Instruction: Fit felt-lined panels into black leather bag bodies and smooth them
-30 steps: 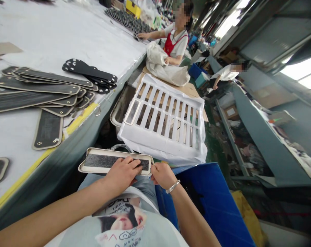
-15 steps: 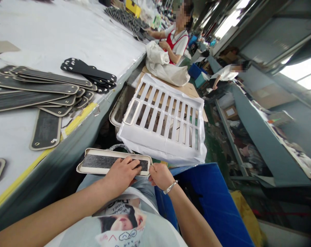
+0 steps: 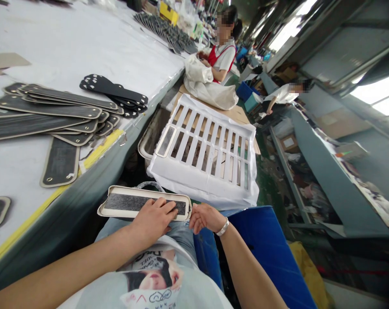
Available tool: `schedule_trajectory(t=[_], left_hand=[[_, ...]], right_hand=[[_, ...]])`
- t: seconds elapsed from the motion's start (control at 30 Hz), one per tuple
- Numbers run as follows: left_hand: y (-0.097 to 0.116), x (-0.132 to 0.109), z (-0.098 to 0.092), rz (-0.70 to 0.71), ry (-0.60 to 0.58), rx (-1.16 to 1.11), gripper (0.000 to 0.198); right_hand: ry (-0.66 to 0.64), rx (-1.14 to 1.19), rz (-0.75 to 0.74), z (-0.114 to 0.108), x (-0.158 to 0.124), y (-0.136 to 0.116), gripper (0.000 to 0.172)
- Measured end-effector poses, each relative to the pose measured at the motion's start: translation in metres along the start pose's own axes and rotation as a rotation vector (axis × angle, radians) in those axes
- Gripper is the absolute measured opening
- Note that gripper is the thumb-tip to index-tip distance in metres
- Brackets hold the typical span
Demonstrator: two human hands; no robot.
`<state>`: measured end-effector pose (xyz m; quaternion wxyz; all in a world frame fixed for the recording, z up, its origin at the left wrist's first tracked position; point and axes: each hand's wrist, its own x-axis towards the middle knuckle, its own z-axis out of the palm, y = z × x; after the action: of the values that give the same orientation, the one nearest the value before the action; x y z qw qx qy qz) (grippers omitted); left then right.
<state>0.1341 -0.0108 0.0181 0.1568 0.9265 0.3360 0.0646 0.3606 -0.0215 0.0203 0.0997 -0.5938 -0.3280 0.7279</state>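
A long dark panel (image 3: 126,205) with a raised cream border lies above my lap, slightly tilted. Its border stands away a little at the left end. My left hand (image 3: 156,216) rests over the panel's right half, fingers pressing on the dark face; its thumb is hidden. At the right end of the panel is my right hand (image 3: 205,218), its fingers loosely bent and apart, fingertips next to the cream edge. Whether they touch the edge is hard to make out.
A white slotted rack (image 3: 210,146) carries one similar panel (image 3: 166,140) at its left. Dark strips with eyelets (image 3: 46,107) and black strips (image 3: 113,92) are piled on the white table (image 3: 117,38). A blue bin (image 3: 271,253) stands at my right. Two co-workers are farther off.
My right hand has loosened from a closed grip at the panel's right end and shifted slightly right, fingers now apart. My left hand stays on the panel. The seated co-worker's hands have drawn in.
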Motion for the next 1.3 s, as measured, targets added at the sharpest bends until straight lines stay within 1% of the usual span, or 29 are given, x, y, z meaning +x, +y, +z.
schedule_trajectory(t=[0.1, 0.2, 0.3, 0.43, 0.5, 0.53, 0.6, 0.63, 0.67, 0.73, 0.77, 0.8, 0.83, 0.87, 0.93, 1.0, 1.07, 1.13, 1.23, 1.3], left_hand=[[0.000, 0.000, 0.000, 0.001, 0.005, 0.003, 0.038], [-0.002, 0.000, 0.000, 0.000, 0.008, -0.001, 0.039], [-0.002, -0.001, 0.002, 0.000, -0.004, -0.003, 0.042], [0.005, 0.001, 0.001, -0.008, -0.011, -0.029, 0.046], [0.004, 0.000, -0.006, -0.018, -0.011, -0.132, 0.051], [0.000, -0.003, -0.011, -0.019, -0.022, -0.237, 0.056], [-0.018, -0.014, -0.023, -0.062, -0.019, -0.530, 0.063], [-0.032, -0.022, -0.028, -0.133, 0.029, -0.679, 0.060], [-0.049, -0.033, -0.032, -0.249, 0.125, -0.802, 0.054], [-0.084, -0.059, -0.036, -0.567, 0.414, -0.933, 0.037], [-0.100, -0.072, -0.036, -0.717, 0.539, -0.969, 0.033], [-0.114, -0.084, -0.033, -0.823, 0.577, -1.029, 0.032], [-0.124, -0.094, -0.029, -0.892, 0.539, -1.123, 0.034], [-0.131, -0.101, -0.025, -0.916, 0.469, -1.232, 0.036], [-0.138, -0.106, -0.014, -0.886, 0.326, -1.422, 0.039], [-0.139, -0.103, -0.008, -0.827, 0.256, -1.511, 0.040], [-0.138, -0.098, -0.009, -0.806, 0.196, -1.500, 0.040], [-0.139, -0.094, -0.014, -0.807, 0.117, -1.416, 0.039], [-0.141, -0.090, -0.024, -0.814, 0.012, -1.274, 0.037], [-0.141, -0.087, -0.029, -0.812, -0.029, -1.195, 0.036]], right_hand=[[0.001, 0.067, -0.054, -0.006, 0.005, 0.012, 0.041], [0.027, 0.024, -0.052, -0.004, 0.011, 0.016, 0.037], [0.085, -0.084, -0.015, 0.001, 0.014, 0.010, 0.034], [0.156, -0.180, 0.040, 0.008, 0.015, -0.009, 0.037], [0.164, -0.235, 0.078, 0.008, 0.013, -0.019, 0.040], [0.155, -0.257, 0.097, 0.008, 0.012, -0.022, 0.041], [0.132, -0.272, 0.113, 0.007, 0.009, -0.024, 0.042], [0.125, -0.259, 0.104, 0.007, 0.008, -0.023, 0.041], [0.124, -0.234, 0.087, 0.007, 0.007, -0.020, 0.039], [0.138, -0.158, 0.029, 0.005, 0.006, -0.012, 0.038], [0.127, -0.104, 0.009, 0.004, 0.006, -0.008, 0.040], [0.084, -0.042, -0.014, 0.002, 0.006, -0.004, 0.044], [0.039, 0.010, -0.020, 0.000, 0.006, -0.001, 0.047], [0.001, 0.047, -0.031, -0.002, 0.006, 0.001, 0.046], [-0.054, 0.083, -0.039, -0.006, 0.007, 0.003, 0.040], [-0.071, 0.083, -0.033, -0.008, 0.007, 0.003, 0.033], [-0.062, 0.066, -0.008, -0.009, 0.007, 0.002, 0.030], [-0.041, 0.040, 0.041, -0.007, 0.008, 0.000, 0.030], [0.024, -0.008, 0.130, -0.003, 0.010, -0.007, 0.031], [0.083, -0.039, 0.174, 0.002, 0.011, -0.013, 0.032]])
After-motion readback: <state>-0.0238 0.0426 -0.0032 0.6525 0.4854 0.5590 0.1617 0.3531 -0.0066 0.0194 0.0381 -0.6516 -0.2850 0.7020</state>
